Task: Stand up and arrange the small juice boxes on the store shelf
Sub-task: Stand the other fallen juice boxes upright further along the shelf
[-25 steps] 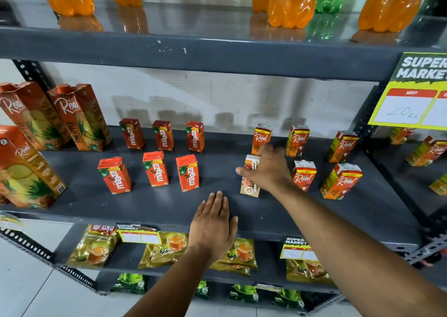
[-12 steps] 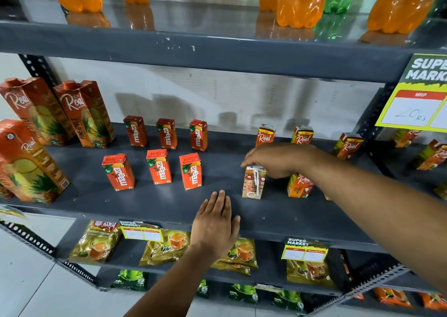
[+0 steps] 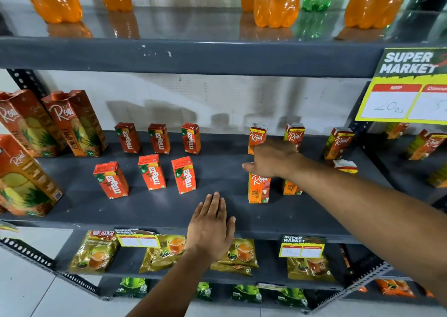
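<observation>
"Real" litchi box (image 3: pixel 258 188) beside "maaza" boxes (image 3: pixel 183 175)

Six Maaza boxes (image 3: pixel 151 172), three pineapple cartons (image 3: pixel 75 123)

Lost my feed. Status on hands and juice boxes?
Right hand on top of front Real box, upright. Left hand flat on shelf edge, empty. Nothing blocking.

You see six red Maaza boxes (image 3: pixel 152 160) upright in two rows, centre-left of frame. Right of centre, orange Real boxes (image 3: pixel 338 143) stand upright; the front litchi box (image 3: pixel 258 188) is upright, its top hidden under a hand.
</observation>
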Motion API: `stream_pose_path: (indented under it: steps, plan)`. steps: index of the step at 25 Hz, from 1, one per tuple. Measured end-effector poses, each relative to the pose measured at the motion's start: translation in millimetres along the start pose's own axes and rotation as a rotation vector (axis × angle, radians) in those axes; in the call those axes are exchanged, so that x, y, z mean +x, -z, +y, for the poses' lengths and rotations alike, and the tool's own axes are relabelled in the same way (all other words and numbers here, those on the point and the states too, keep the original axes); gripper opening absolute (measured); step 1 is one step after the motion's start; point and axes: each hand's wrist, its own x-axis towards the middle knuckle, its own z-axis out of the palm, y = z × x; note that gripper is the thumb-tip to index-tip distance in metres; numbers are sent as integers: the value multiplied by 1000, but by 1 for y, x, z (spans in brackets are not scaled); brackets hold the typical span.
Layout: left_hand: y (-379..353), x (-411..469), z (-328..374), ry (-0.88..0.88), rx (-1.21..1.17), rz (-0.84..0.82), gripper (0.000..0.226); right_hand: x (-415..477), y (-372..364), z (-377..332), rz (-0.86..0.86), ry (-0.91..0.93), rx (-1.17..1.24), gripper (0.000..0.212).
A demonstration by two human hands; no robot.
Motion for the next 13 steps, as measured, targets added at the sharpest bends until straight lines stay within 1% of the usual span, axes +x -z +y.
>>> stream_pose_path:
  steps: [3,6,8,11,13]
  plan:
    - [1,0,0,2,19,-13,75,-5,-4,2,104,-51,55,45]
    - [2,-1,1,9,26,-17,77,-10,-10,5,245,-92,39,43]
    - [2,0,1,17,28,-13,77,-13,-16,9,284,-112,33,47]
    - [1,-1,0,30,50,-21,78,-17,-12,13,272,-107,40,60]
    - [1,0,1,31,35,-18,79,-25,-3,26,325,-98,173,64]
